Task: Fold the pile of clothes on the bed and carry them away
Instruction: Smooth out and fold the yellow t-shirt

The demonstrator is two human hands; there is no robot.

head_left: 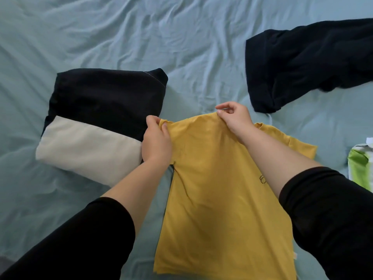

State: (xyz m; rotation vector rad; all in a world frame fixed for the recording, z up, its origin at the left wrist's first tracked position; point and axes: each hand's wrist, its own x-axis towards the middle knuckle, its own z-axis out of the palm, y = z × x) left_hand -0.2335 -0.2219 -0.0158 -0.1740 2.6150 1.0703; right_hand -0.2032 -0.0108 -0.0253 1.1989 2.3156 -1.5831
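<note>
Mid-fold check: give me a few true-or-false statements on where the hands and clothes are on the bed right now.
1. Both the left hand and the right hand hold the top edge of the shirt. True.
2. The folded stack lies to the right of the shirt. False: it lies to the left, beside the left hand.
3. The dark garment at upper right is neatly folded. False: it lies loose and rumpled.
4. A green-and-white pack sits at the right edge of the view. True.
5. The sheet is wrinkled. True.
</note>
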